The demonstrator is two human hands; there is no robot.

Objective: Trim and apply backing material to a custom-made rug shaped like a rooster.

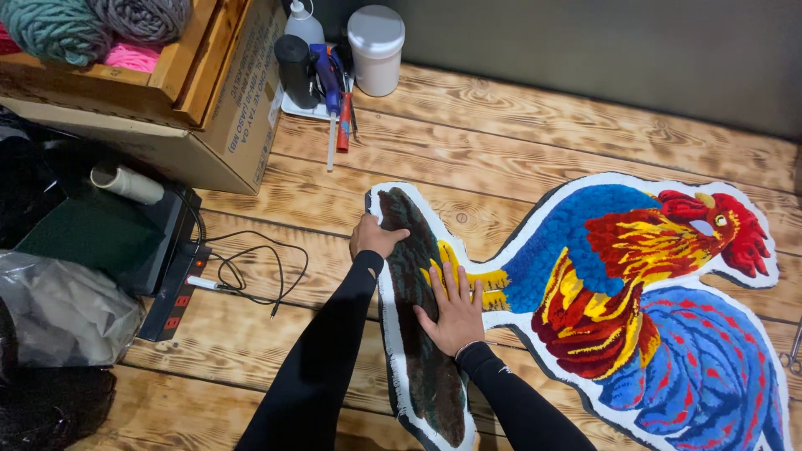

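Observation:
A tufted rug [601, 276] shaped like a rooster lies flat on the wooden floor, in blue, red and yellow with a dark brown tail and a white border. My left hand [374, 236] grips the white edge at the upper left of the tail, fingers curled over it. My right hand [455, 305] lies flat, fingers spread, on the dark tail near the yellow patch. Both arms wear black sleeves.
A cardboard box [238, 117] with a wooden crate of yarn skeins [92, 25] stands at the upper left. Behind it are a white jar [376, 50], bottles and tools. A black power strip [171, 288] with a cable lies left. Scissors [794, 351] peek in at the right edge.

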